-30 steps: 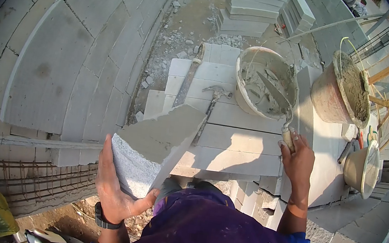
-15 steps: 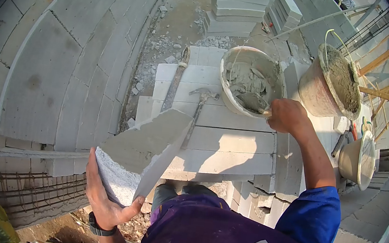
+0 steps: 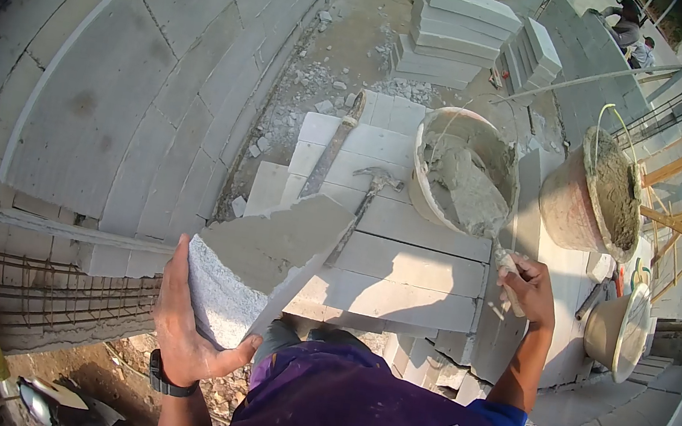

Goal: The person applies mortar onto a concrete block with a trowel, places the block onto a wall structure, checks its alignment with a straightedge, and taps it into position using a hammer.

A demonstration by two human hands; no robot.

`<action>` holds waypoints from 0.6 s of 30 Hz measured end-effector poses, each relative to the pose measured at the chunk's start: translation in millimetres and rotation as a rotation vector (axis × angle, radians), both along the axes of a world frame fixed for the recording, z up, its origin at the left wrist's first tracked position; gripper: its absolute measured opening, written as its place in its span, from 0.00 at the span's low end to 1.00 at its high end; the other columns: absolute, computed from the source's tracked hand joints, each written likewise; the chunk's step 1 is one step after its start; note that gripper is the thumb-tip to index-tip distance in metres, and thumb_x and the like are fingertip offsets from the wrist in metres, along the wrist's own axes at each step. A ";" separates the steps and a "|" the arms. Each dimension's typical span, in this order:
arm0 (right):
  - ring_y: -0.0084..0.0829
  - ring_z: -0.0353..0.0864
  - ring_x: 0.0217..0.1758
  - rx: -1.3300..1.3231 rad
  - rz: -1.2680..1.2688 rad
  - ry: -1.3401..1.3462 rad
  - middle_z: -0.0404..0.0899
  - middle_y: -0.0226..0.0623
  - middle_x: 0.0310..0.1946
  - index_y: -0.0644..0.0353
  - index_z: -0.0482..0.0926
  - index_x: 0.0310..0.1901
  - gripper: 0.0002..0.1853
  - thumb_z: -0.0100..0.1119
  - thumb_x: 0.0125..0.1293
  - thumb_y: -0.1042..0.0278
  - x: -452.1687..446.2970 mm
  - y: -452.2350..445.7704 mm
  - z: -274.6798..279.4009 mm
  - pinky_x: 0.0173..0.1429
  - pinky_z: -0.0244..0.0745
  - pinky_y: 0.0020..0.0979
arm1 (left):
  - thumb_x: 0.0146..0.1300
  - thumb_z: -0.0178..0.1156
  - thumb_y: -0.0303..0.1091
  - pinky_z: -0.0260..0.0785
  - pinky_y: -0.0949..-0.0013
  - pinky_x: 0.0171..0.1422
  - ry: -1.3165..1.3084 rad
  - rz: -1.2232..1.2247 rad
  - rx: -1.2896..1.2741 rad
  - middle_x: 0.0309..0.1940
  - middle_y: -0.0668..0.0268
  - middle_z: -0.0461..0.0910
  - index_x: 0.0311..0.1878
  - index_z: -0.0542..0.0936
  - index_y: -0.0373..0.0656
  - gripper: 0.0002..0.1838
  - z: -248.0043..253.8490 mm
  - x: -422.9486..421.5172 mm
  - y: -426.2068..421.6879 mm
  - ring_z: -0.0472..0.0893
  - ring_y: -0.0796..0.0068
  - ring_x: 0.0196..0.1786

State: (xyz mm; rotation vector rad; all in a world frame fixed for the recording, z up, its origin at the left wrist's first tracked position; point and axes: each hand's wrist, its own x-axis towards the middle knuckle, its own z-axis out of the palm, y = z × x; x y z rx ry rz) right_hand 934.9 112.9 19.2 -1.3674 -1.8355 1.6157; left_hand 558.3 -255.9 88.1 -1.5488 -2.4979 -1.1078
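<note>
My left hand [image 3: 193, 323] grips a cut piece of pale lightweight concrete block [image 3: 231, 298] by its rough white end, tilted, with a darker grey upper face. In my right hand [image 3: 530, 291] is the handle of a trowel [image 3: 508, 265]. Its blade is over the near bucket [image 3: 424, 185] and appears covered by a lump of wet grey mortar [image 3: 469, 191]. More mortar lies inside that bucket. A claw hammer [image 3: 375, 185] rests on the blocks left of the bucket, beside a long mortar-smeared tool [image 3: 332, 147].
A second bucket [image 3: 562, 199] full of mortar and a smaller pale bucket [image 3: 601, 333] stand to the right. Stacked blocks [image 3: 460, 26] are farther back. A block wall [image 3: 105, 104] runs along the left, above rusty rebar [image 3: 46, 295]. Two people [image 3: 628, 31] are at the far right.
My right hand has pulled back toward me with the trowel, whose blade now appears loaded with mortar. My left hand still grips the block piece. The view has shifted.
</note>
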 end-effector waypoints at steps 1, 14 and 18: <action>0.18 0.78 0.29 0.045 -0.003 0.023 0.84 0.29 0.33 0.66 0.87 0.51 0.14 0.72 0.65 0.71 -4.6 -23.8 -11.6 0.33 0.74 0.26 | 0.44 0.76 0.63 0.73 0.46 0.67 0.021 -0.004 -0.009 0.63 0.32 0.74 0.78 0.59 0.23 0.68 0.8 -1.0 -1.0 0.81 0.36 0.62; 0.45 0.85 0.39 0.786 0.170 -0.194 0.79 0.42 0.37 0.62 0.83 0.60 0.26 0.72 0.60 0.67 -91.2 -198.3 -157.1 0.41 0.82 0.42 | 0.42 0.74 0.60 0.63 0.48 0.78 -0.048 -0.002 -0.032 0.70 0.34 0.70 0.81 0.55 0.23 0.70 1.9 2.9 4.4 0.75 0.42 0.71; 0.43 0.86 0.37 0.720 0.203 -0.377 0.79 0.41 0.37 0.62 0.84 0.58 0.25 0.75 0.60 0.62 -43.0 -179.3 -148.8 0.37 0.81 0.39 | 0.45 0.75 0.65 0.72 0.46 0.67 0.023 -0.021 -0.013 0.61 0.33 0.75 0.78 0.58 0.21 0.69 2.4 -3.4 4.0 0.81 0.39 0.62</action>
